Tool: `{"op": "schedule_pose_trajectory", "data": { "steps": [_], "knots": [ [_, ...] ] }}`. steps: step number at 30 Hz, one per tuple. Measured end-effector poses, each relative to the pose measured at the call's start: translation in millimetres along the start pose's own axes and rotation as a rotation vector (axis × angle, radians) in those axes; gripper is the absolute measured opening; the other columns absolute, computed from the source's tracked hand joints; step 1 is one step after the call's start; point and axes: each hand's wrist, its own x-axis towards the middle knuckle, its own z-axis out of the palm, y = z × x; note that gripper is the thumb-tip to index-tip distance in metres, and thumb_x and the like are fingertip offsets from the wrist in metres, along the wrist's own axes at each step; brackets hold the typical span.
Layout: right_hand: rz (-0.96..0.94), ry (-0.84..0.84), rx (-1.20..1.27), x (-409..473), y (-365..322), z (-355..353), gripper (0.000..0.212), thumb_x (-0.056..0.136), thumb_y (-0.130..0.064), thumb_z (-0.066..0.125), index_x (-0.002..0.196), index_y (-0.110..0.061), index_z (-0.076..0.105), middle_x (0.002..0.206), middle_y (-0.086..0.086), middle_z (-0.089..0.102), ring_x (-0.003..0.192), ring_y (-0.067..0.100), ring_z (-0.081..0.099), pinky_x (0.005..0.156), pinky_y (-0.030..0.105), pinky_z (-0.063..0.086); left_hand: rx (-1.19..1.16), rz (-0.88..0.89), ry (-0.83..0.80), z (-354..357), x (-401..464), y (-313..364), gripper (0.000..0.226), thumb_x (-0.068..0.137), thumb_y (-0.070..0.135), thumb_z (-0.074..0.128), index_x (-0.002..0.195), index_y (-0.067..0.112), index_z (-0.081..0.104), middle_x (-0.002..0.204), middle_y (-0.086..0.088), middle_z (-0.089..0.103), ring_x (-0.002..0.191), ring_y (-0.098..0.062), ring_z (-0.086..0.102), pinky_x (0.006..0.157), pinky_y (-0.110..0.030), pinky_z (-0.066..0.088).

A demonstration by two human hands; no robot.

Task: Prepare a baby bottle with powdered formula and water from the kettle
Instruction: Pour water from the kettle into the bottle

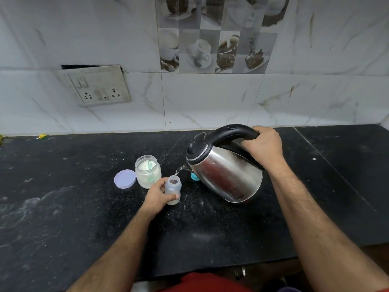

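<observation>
A small translucent baby bottle (173, 189) stands uncapped on the black counter (63, 207), with whitish contents at its bottom. My left hand (156, 197) grips it from the left side. My right hand (264, 147) holds the black handle of a steel kettle (226, 175), which is tilted to the left. A thin stream of water (177, 170) runs from its spout into the bottle's mouth. An open jar of white formula powder (148, 172) with a green scoop inside stands just left of the bottle.
The jar's lilac lid (125, 178) lies flat to the left of the jar. A teal cap (194, 177) peeks out behind the kettle's spout. A switch and socket panel (95, 86) is on the tiled wall. The counter's front edge runs near my body.
</observation>
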Motion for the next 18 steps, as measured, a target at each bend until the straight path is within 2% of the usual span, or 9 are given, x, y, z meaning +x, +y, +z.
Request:
{"op": "schedule_pose_trajectory", "data": {
  "steps": [4,8,18],
  "knots": [
    [0.002,0.007,0.009,2.3,-1.0,-2.3,0.005,0.065,-0.015,0.067,0.065,-0.012,0.062,0.054,0.000,0.055,0.058,0.020,0.052,0.058,0.030,0.043,0.008,-0.004,-0.006,-1.1,-0.3,-1.2,0.060,0.069,0.000,0.084,0.119,0.023,0.061,0.116,0.002,0.069,0.110,-0.015,0.064,0.103,-0.038,0.047],
    [-0.002,0.012,0.026,3.4,-3.7,-4.7,0.007,0.063,-0.016,0.065,0.065,-0.011,0.061,0.052,-0.002,0.052,0.057,0.020,0.050,0.057,0.030,0.040,0.017,-0.014,-0.003,-3.1,0.7,-2.4,0.061,0.068,0.001,0.085,0.120,0.023,0.060,0.116,0.001,0.069,0.110,-0.017,0.064,0.104,-0.040,0.047],
    [-0.005,0.015,0.029,5.7,-12.1,-11.4,0.014,0.067,-0.011,0.066,0.059,-0.014,0.055,0.051,-0.003,0.048,0.053,0.016,0.045,0.051,0.027,0.035,-0.014,-0.001,0.002,-1.3,-1.1,-1.6,0.057,0.068,-0.003,0.083,0.113,0.025,0.061,0.112,0.001,0.070,0.107,-0.015,0.065,0.098,-0.033,0.049]
  ]
}}
